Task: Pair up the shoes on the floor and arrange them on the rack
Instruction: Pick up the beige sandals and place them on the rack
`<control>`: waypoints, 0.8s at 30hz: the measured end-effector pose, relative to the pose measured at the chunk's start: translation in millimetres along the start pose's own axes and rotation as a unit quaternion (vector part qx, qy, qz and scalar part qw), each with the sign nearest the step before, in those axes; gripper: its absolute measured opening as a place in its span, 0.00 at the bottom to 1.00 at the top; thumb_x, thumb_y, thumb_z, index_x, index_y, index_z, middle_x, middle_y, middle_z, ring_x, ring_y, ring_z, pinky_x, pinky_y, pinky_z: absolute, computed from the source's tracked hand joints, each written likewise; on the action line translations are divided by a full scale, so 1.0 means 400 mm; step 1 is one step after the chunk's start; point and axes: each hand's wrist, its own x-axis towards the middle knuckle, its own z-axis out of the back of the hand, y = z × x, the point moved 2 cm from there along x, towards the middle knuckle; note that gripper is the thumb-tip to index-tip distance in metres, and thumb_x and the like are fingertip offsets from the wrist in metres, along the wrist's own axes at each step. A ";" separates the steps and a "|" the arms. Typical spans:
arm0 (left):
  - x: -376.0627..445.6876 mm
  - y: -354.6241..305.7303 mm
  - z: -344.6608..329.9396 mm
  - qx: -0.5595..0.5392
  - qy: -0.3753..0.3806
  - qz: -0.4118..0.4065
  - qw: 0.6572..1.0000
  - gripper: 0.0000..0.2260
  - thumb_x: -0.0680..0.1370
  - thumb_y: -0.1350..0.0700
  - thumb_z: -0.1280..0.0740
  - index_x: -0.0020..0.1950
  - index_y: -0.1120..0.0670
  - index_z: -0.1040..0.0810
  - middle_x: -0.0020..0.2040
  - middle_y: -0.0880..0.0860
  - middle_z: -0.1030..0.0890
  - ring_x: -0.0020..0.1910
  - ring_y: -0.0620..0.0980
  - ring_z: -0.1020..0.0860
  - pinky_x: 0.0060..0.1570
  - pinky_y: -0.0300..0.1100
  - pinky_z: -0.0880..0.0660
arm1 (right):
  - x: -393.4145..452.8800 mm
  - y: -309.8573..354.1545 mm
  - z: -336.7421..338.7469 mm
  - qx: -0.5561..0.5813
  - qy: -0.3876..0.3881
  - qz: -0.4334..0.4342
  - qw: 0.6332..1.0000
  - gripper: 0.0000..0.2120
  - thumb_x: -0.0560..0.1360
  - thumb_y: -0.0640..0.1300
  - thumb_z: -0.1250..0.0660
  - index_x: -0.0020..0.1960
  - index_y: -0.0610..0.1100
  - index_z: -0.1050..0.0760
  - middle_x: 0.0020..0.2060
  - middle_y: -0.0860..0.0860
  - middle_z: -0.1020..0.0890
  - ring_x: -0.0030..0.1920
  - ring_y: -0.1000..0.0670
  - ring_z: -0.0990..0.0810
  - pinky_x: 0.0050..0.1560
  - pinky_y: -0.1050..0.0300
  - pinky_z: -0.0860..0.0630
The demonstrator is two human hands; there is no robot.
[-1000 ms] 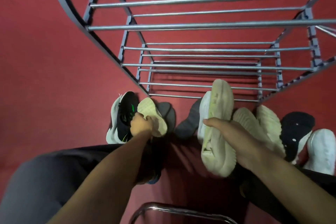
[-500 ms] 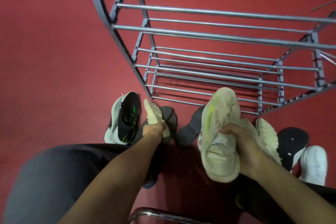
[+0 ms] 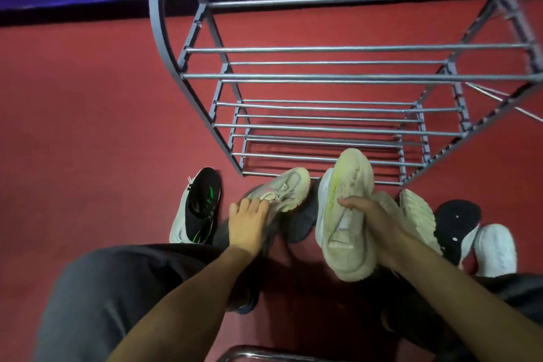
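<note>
My right hand [image 3: 371, 222] grips a cream sneaker [image 3: 345, 214] by its side, sole turned left, toe pointing at the rack. My left hand [image 3: 248, 222] holds a matching cream sneaker [image 3: 283, 189] at its lace end, upper facing up, just in front of the rack's lowest tier. The grey metal shoe rack [image 3: 338, 76] stands empty on the red floor, its bars running left to right. A black and white shoe with green marks [image 3: 199, 206] lies left of my left hand. Dark grey shoes [image 3: 304, 217] lie partly hidden between the two cream sneakers.
More shoes lie at the right: two cream soles [image 3: 411, 209], a black sole [image 3: 455, 220] and a white shoe [image 3: 495, 250]. My dark-trousered knee [image 3: 111, 288] fills the lower left. A chrome bar [image 3: 264, 354] curves along the bottom edge. A dark blue wall base [image 3: 73, 0] runs behind.
My left hand has turned its cream sneaker from sole-up to upper-up and moved it right, toward the other sneaker. The right sneaker stays raised. The camera has tilted up.
</note>
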 end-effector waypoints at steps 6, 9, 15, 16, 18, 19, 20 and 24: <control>-0.042 -0.061 -0.085 -0.064 0.323 -0.086 0.940 0.37 0.71 0.40 0.31 0.75 0.53 0.36 0.74 0.57 0.32 0.69 0.60 0.31 0.66 0.54 0.34 | 0.018 -0.006 0.011 -0.002 0.003 -0.032 0.999 0.16 0.65 0.56 0.24 0.48 0.48 0.12 0.46 0.42 0.11 0.47 0.43 0.12 0.47 0.48 0.17; -0.092 -0.084 -0.134 -0.107 0.421 -0.073 0.898 0.30 0.77 0.40 0.37 0.76 0.51 0.36 0.74 0.56 0.29 0.72 0.57 0.30 0.68 0.51 0.34 | 0.029 0.000 0.002 0.006 0.022 -0.054 0.998 0.17 0.65 0.56 0.23 0.49 0.48 0.13 0.48 0.42 0.12 0.48 0.43 0.12 0.44 0.49 0.16; -0.042 0.052 -0.162 -0.164 0.331 0.231 0.900 0.21 0.78 0.49 0.36 0.67 0.57 0.29 0.67 0.59 0.24 0.66 0.60 0.25 0.63 0.51 0.27 | 0.054 -0.011 0.002 -0.028 -0.001 -0.086 0.996 0.19 0.68 0.53 0.27 0.53 0.44 0.14 0.50 0.42 0.12 0.52 0.41 0.13 0.58 0.43 0.19; -0.036 0.087 -0.166 -0.164 0.320 0.277 0.891 0.22 0.77 0.50 0.35 0.68 0.59 0.29 0.67 0.59 0.25 0.67 0.60 0.26 0.64 0.51 0.27 | 0.055 -0.014 0.003 -0.048 -0.019 -0.097 0.994 0.19 0.69 0.53 0.29 0.56 0.44 0.16 0.51 0.41 0.12 0.53 0.40 0.14 0.61 0.41 0.21; -0.033 0.147 -0.181 -0.173 0.314 0.353 0.864 0.25 0.76 0.50 0.33 0.70 0.60 0.31 0.68 0.59 0.27 0.68 0.60 0.27 0.65 0.52 0.29 | 0.054 -0.018 0.007 -0.087 -0.055 -0.115 0.988 0.17 0.74 0.50 0.31 0.59 0.43 0.19 0.51 0.40 0.13 0.55 0.39 0.16 0.63 0.40 0.22; -0.036 0.168 -0.192 -0.175 0.320 0.375 0.852 0.27 0.75 0.50 0.33 0.71 0.61 0.32 0.69 0.60 0.28 0.69 0.61 0.28 0.66 0.53 0.29 | 0.054 -0.021 0.008 -0.104 -0.069 -0.119 0.985 0.16 0.75 0.48 0.32 0.59 0.41 0.20 0.52 0.40 0.14 0.55 0.39 0.16 0.63 0.39 0.23; -0.039 0.180 -0.204 -0.173 0.329 0.386 0.844 0.29 0.75 0.50 0.32 0.72 0.61 0.34 0.70 0.60 0.29 0.69 0.61 0.29 0.67 0.54 0.30 | 0.054 -0.025 0.008 -0.119 -0.076 -0.120 0.983 0.15 0.77 0.46 0.33 0.60 0.39 0.20 0.53 0.39 0.14 0.56 0.39 0.17 0.64 0.38 0.23; -0.036 0.176 -0.264 -0.166 0.342 0.373 0.846 0.35 0.73 0.47 0.28 0.73 0.61 0.38 0.71 0.60 0.31 0.71 0.61 0.30 0.68 0.55 0.31 | 0.046 -0.050 0.009 -0.133 -0.076 -0.146 0.977 0.14 0.77 0.44 0.34 0.59 0.39 0.19 0.53 0.41 0.13 0.56 0.40 0.16 0.64 0.39 0.22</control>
